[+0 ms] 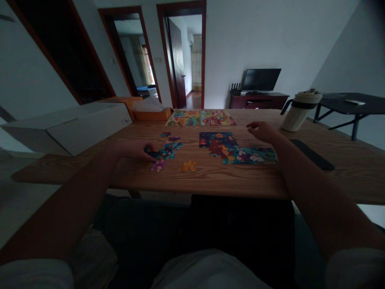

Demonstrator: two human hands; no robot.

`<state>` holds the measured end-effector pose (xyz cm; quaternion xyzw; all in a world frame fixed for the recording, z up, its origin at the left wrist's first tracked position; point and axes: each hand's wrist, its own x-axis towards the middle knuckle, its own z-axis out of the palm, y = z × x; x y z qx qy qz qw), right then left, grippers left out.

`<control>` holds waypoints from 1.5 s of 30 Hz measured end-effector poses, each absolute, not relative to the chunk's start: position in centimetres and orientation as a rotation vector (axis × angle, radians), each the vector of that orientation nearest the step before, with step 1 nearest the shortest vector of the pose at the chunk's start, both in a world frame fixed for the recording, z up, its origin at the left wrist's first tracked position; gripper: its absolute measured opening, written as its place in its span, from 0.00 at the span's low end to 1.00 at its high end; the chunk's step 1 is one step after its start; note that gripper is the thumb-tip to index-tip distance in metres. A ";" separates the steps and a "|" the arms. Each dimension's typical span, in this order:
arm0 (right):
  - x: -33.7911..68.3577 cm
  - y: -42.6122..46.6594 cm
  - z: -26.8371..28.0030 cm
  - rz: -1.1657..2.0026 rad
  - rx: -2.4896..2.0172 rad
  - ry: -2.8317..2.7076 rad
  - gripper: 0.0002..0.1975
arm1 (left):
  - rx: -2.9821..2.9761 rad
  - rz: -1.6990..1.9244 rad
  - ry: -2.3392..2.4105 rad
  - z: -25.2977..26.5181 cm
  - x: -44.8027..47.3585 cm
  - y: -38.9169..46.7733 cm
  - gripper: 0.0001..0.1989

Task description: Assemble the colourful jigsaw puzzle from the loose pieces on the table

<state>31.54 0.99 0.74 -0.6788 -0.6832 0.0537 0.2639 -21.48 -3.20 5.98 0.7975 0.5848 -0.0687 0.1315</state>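
My left hand (138,151) is at the left edge of a loose pile of jigsaw puzzle pieces (169,150), its thumb and fingers curled round a dark puzzle piece (147,149). A purple piece (158,165) lies just below its thumb, and a yellow piece (189,166) sits apart to the right. My right hand (261,132) hovers over the table beyond the partly joined puzzle (224,148). Its fingers are loosely bent and apart, with nothing visible in them. The joined part shows a dark night scene, a brown animal and flowers, with a stepped lower-left outline.
Two colourful picture sheets (201,118) lie at the table's far edge. A white box (87,124) and an orange box (152,115) stand at the left. To the right are a cream flask (297,112) and a dark flat object (311,154) beside my forearm.
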 end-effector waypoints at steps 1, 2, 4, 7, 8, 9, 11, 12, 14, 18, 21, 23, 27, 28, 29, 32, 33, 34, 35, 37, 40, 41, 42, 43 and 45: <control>31.5 1.0 0.7 0.146 -1.832 -1.848 0.16 | 2.313 -0.174 1.703 6.1 -21.5 -3.2 0.31; 31.6 1.0 0.7 0.145 -1.828 -1.847 0.15 | 2.313 -0.138 1.717 6.1 -21.4 -3.3 0.31; 31.6 1.1 0.6 0.145 -1.818 -1.846 0.15 | 2.319 -0.067 1.774 6.1 -21.4 -3.7 0.30; 31.7 1.3 0.4 0.153 -1.802 -1.855 0.15 | 2.323 -0.002 1.823 5.6 -21.4 -4.4 0.30; 31.8 1.4 0.3 0.158 -1.795 -1.861 0.15 | 2.307 0.019 1.817 5.4 -21.5 -4.6 0.29; 31.8 1.4 0.3 0.160 -1.788 -1.868 0.14 | 2.281 0.050 1.804 5.2 -21.8 -4.6 0.29; 31.8 1.4 0.3 0.157 -1.782 -1.877 0.14 | 2.225 0.142 1.776 4.7 -22.4 -4.4 0.30; 31.7 1.3 0.3 0.153 -1.781 -1.879 0.14 | 2.217 0.204 1.758 4.5 -22.8 -4.1 0.30; 31.7 1.3 0.3 0.155 -1.775 -1.885 0.14 | 2.244 0.340 1.721 4.4 -23.4 -3.6 0.30; 31.5 1.3 0.3 0.161 -1.760 -1.905 0.14 | 2.265 0.514 1.699 4.9 -22.6 -3.5 0.28; 31.4 1.4 0.3 0.150 -1.766 -1.914 0.14 | 2.251 0.618 1.632 5.1 -19.6 -4.2 0.28; 31.4 1.4 0.3 0.148 -1.767 -1.914 0.14 | 2.255 0.655 1.549 5.0 -16.9 -4.7 0.28; 31.3 1.4 0.3 0.150 -1.780 -1.917 0.14 | 2.311 0.600 1.337 4.2 -11.6 -5.7 0.24; 31.3 1.4 0.3 0.152 -1.784 -1.917 0.14 | 2.339 0.571 1.300 4.0 -10.5 -5.9 0.23; 31.3 1.4 0.3 0.154 -1.783 -1.917 0.14 | 2.371 0.543 1.272 3.9 -9.6 -6.1 0.21; 31.2 1.4 0.3 0.155 -1.765 -1.920 0.14 | 2.425 0.537 1.223 3.6 -8.2 -6.1 0.20; 31.1 1.3 0.4 0.155 -1.760 -1.925 0.14 | 2.425 0.566 1.211 3.6 -8.1 -5.9 0.21; 31.1 1.3 0.4 0.156 -1.758 -1.932 0.15 | 2.418 0.600 1.198 3.5 -8.3 -5.7 0.22; 31.0 1.3 0.4 0.158 -1.757 -1.939 0.15 | 2.409 0.627 1.190 3.6 -8.6 -5.4 0.24; 31.0 1.3 0.4 0.159 -1.755 -1.951 0.15 | 2.401 0.638 1.194 3.6 -9.3 -5.0 0.26; 31.0 1.4 0.3 0.153 -1.751 -1.955 0.14 | 2.404 0.585 1.219 3.6 -10.0 -5.0 0.25; 30.9 1.4 0.3 0.159 -1.751 -1.953 0.14 | 2.410 0.575 1.226 3.6 -10.1 -5.2 0.25; 30.8 1.4 0.4 0.172 -1.746 -1.949 0.14 | 2.417 0.571 1.231 3.5 -10.1 -5.2 0.25; 30.6 1.3 0.5 0.195 -1.737 -1.944 0.14 | 2.425 0.569 1.235 3.4 -9.9 -5.3 0.24; 29.9 1.0 1.0 0.287 -1.691 -1.935 0.14 | 2.441 0.574 1.223 3.4 -9.5 -5.0 0.24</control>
